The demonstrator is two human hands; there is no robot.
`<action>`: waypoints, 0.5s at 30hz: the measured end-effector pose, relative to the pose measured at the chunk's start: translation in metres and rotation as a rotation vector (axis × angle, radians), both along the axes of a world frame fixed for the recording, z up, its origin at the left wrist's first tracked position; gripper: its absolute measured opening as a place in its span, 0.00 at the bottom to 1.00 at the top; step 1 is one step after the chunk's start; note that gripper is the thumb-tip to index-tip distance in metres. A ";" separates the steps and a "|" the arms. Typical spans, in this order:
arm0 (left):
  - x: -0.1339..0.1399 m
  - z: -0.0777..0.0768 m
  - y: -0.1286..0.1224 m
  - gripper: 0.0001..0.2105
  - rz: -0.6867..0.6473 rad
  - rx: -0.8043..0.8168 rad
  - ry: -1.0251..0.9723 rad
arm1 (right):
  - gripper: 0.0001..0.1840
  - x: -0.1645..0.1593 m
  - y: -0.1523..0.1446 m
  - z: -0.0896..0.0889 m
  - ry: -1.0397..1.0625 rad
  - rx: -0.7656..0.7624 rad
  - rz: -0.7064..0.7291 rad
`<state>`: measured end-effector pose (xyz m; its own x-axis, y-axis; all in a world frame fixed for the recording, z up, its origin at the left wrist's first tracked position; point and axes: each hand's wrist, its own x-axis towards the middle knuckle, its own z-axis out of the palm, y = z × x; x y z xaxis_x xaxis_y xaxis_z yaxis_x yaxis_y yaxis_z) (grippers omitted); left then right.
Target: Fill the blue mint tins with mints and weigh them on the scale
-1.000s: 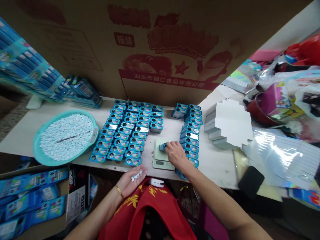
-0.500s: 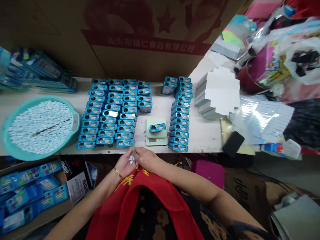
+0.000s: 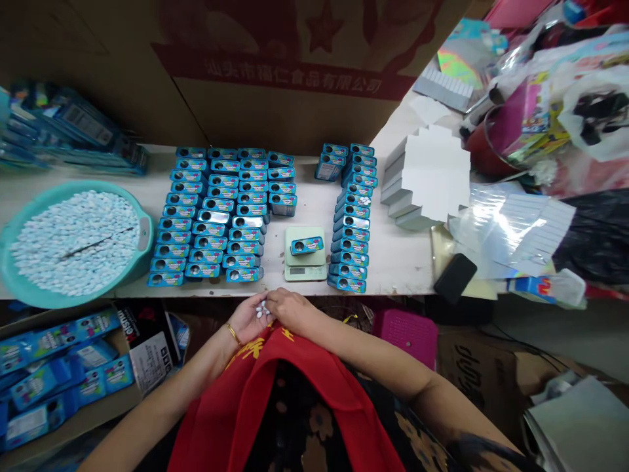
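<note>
My left hand (image 3: 248, 318) is cupped palm up below the table's front edge, with several small white candy tablets (image 3: 262, 310) in it. Over that palm bend the fingers of my right hand (image 3: 293, 311), closed at the tablets; whatever its fingertips grip is hidden. Just beyond my hands, a kitchen scale (image 3: 305, 269) carries one blue candy box (image 3: 307, 245). To the left stand rows of similar blue boxes (image 3: 209, 241), and a shorter group of boxes (image 3: 350, 246) stands right of the scale. A few white tablets lie on one box there.
A turquoise basin (image 3: 147, 236) full of white tablets, with a dark thin stick on top, sits at left. Stacked white cartons (image 3: 432, 174) and a black block (image 3: 455, 276) lie right. A large cardboard box (image 3: 275, 111) walls the back. Below left is an open carton of blue packs (image 3: 63, 373).
My right fingers have shifted slightly over my left palm, among the tablets. The whole view has moved a little; the boxes and the scale stay in place.
</note>
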<state>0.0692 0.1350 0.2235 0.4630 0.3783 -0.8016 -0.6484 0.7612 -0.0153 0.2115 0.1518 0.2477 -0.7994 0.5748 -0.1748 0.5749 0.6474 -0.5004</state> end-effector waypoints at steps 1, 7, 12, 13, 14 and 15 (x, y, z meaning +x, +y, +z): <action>0.001 0.000 0.000 0.06 -0.001 -0.002 -0.002 | 0.08 0.001 0.000 0.001 -0.004 0.001 0.002; 0.006 0.001 0.002 0.06 0.006 0.008 0.021 | 0.09 0.007 -0.002 0.003 0.062 -0.003 -0.042; 0.007 0.002 0.005 0.08 -0.043 0.032 0.054 | 0.11 0.037 0.029 0.002 0.228 0.077 -0.344; 0.007 0.002 0.005 0.09 -0.052 0.028 0.052 | 0.12 0.043 0.040 0.002 0.247 0.105 -0.422; 0.007 0.002 0.005 0.10 -0.055 0.026 0.050 | 0.12 0.048 0.050 0.002 0.254 0.128 -0.482; 0.007 0.002 0.005 0.10 -0.052 0.026 0.050 | 0.13 0.052 0.060 0.001 0.248 0.142 -0.520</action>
